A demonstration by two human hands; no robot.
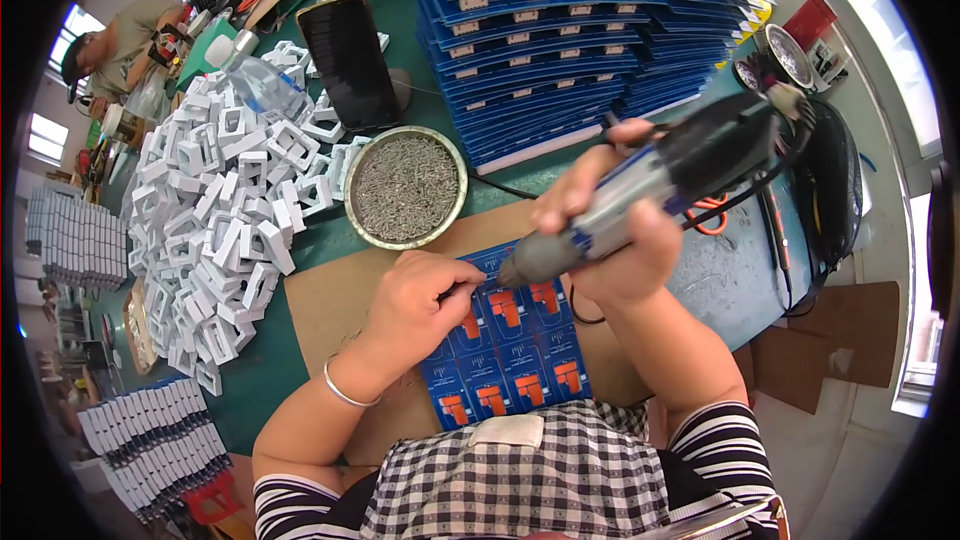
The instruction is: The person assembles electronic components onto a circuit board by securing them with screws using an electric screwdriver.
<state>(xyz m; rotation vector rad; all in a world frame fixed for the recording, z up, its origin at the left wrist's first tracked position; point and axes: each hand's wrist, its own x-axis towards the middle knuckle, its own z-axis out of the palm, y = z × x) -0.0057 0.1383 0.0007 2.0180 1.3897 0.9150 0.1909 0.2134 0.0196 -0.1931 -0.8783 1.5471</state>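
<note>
My right hand (625,265) grips a grey and black electric screwdriver (650,180), its nose pointing down and left. The tip of the tool is above the upper part of a blue circuit board panel (478,365), and I cannot tell whether it touches. Two rows of orange parts (506,309) sit on the panel. At the panel's upper left edge is my left hand (420,300), fingers closed in a pinch. Whatever those fingers hold, if anything, is hidden. Under the panel lies a brown cardboard sheet (325,305).
A round bowl (350,190) of small screws stands beyond my left hand. White plastic frames (215,230) are heaped to the left, near a dark phone (350,60) and a clear bottle (265,85). Tall stacked blue panels (540,55) stand ahead. Another person (135,35) works far left.
</note>
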